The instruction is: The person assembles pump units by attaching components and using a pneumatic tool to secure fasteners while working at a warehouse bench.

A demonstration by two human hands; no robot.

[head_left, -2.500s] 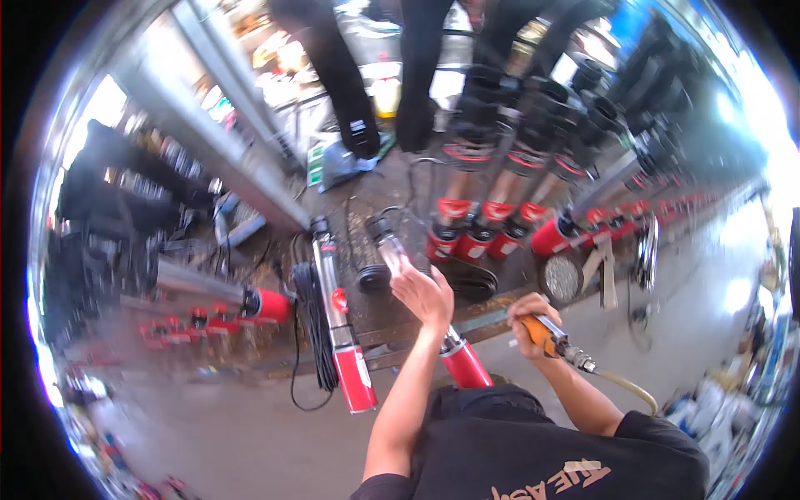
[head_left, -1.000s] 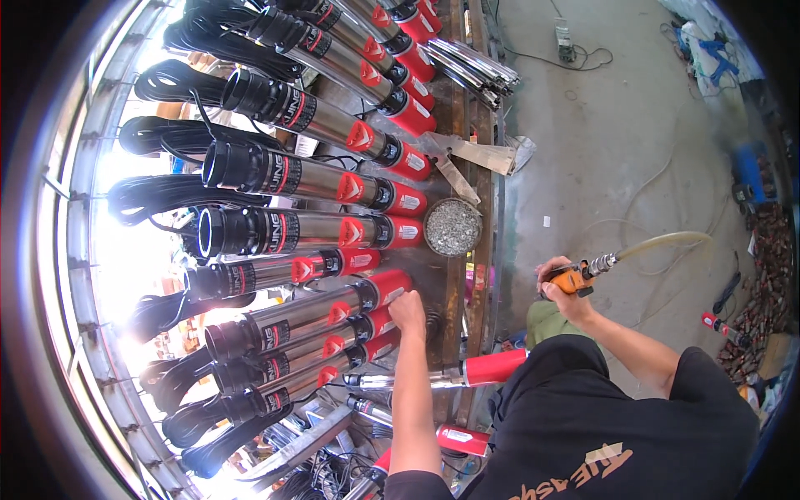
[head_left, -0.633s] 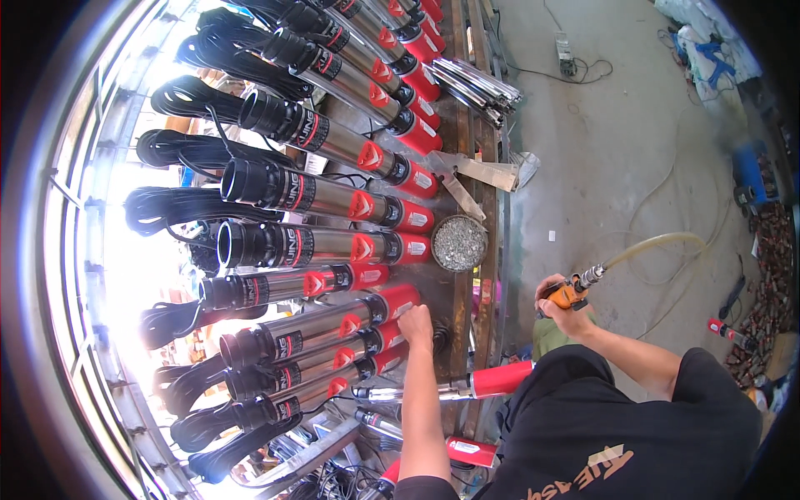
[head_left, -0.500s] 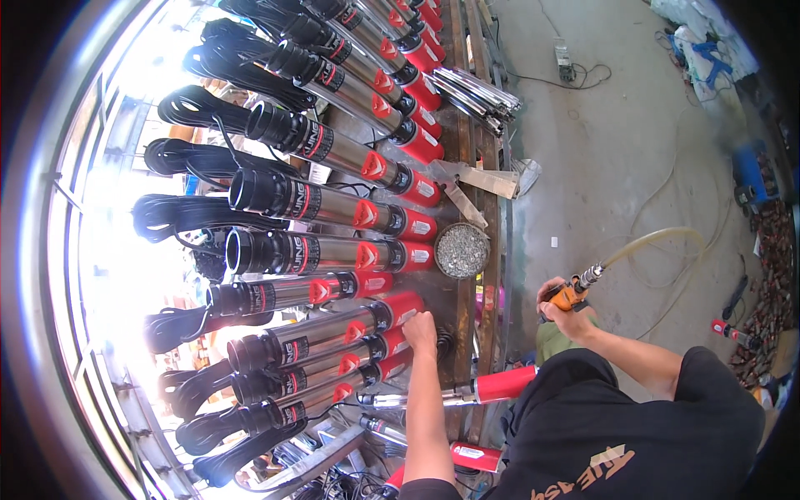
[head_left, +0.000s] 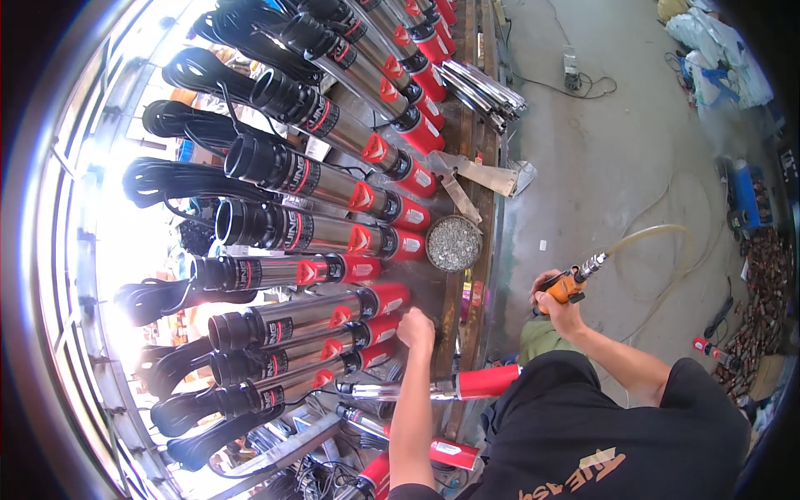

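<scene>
Gripping an orange tool (head_left: 567,289), the right hand (head_left: 560,306) sits well apart from the curled left hand (head_left: 417,328) at its 9 o'clock; whether the left hand holds anything is unclear. Red-ended metal cylinders (head_left: 315,312) lie beside it at 10 o'clock, a bowl (head_left: 454,243) at 1.

The table (head_left: 451,321) carries a row of red-ended steel cylinders (head_left: 335,188), a round container (head_left: 454,270) holding small silvery pieces (head_left: 454,242), bundled metal strips (head_left: 479,93), and tan flat strips (head_left: 487,176).

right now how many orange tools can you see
1: the orange tool held in the right hand, with a hose attached. Any others could be hidden.
</scene>
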